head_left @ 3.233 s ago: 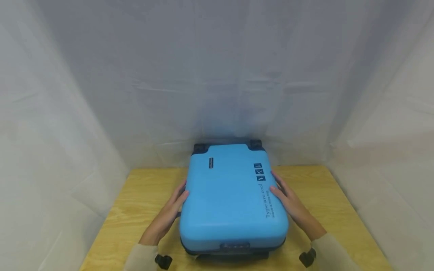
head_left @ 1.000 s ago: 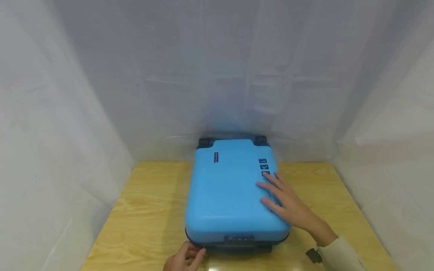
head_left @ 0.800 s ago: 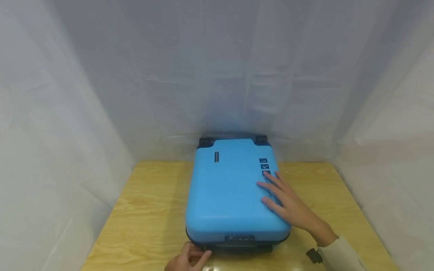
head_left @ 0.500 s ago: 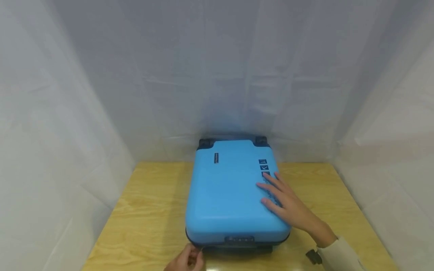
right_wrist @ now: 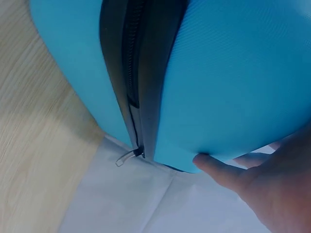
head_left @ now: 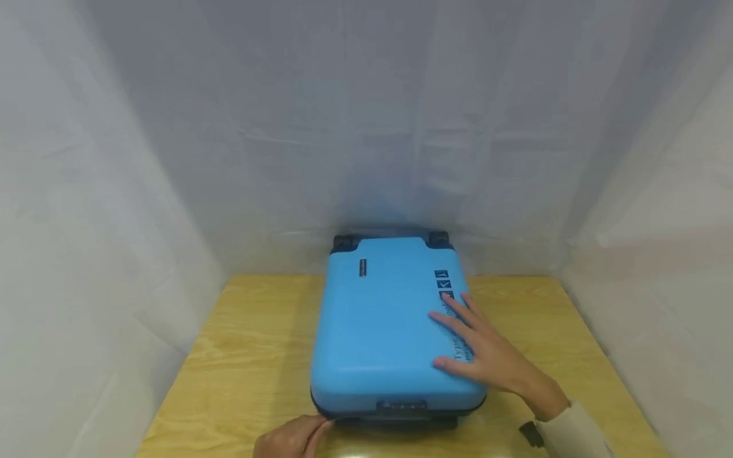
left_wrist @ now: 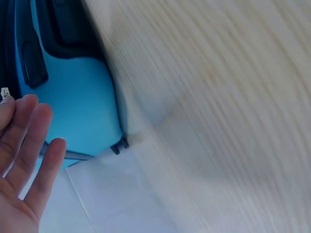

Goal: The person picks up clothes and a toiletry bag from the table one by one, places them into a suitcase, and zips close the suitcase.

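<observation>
White sheeting (head_left: 143, 159) was hung on three sides of a light wooden table (head_left: 246, 343), on which a bright blue hard-shell suitcase (head_left: 383, 318) was laid flat, its dark wheels (head_left: 343, 242) turned toward the back curtain and its combination lock (head_left: 401, 404) facing the person at the near edge. Dark lettering and small square labels (head_left: 442, 283) were printed along the shell's right side.

The right hand (head_left: 487, 356) was rested flat on the lid near its right edge, the fingers straight and spread apart over the lettering, the thumb laid toward the near corner. In the right wrist view the black zipper band (right_wrist: 131, 73) was seen between the two blue halves, with a metal zipper pull (right_wrist: 127, 156) hanging at the corner.

The left hand (head_left: 289, 437) was placed at the near left corner of the suitcase, low at the picture's edge. In the left wrist view its fingers (left_wrist: 29, 131) were shown straight and close together, holding nothing.
</observation>
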